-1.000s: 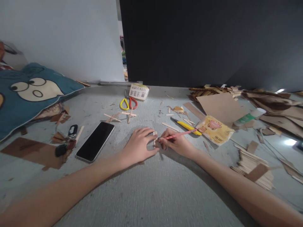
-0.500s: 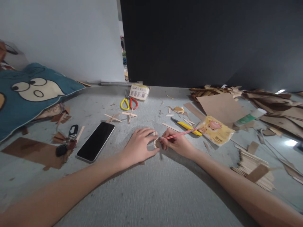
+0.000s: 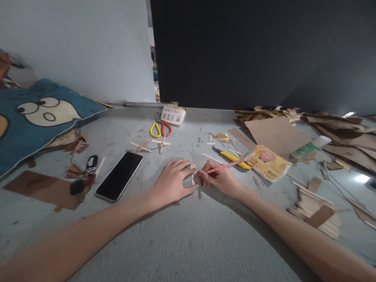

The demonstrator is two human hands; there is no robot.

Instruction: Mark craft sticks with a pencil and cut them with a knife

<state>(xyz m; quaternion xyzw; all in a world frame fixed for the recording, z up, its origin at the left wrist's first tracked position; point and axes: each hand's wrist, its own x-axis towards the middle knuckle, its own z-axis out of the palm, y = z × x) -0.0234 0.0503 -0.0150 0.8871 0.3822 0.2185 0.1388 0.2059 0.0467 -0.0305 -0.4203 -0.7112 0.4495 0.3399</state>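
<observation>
- The left hand [image 3: 175,179] is laid palm down on the grey surface [image 3: 176,243], its thumb and forefinger parted wide, with fingertips placed over a small wooden piece [image 3: 193,174].
- The wooden piece is set upright in view between the two hands, partly covered by the left fingers; whether it is pinched or only pressed down cannot be told.
- A pink pencil [image 3: 223,167] is gripped in the right hand [image 3: 220,181], fingers closed narrowly around it near its lower end.
- The pencil is slanted, its lower end brought close to the wooden piece; whether contact is made cannot be told.
- Beyond the right hand, a loose stick [image 3: 212,158] and a yellow utility knife [image 3: 235,159] are seen, with a yellow packet [image 3: 272,163] lying just beside the knife.
- A black-screened phone [image 3: 120,176] is placed left of the left hand.
- Farther off, scissors [image 3: 167,129] with yellow and red handles are laid near crossed sticks [image 3: 161,142].
</observation>
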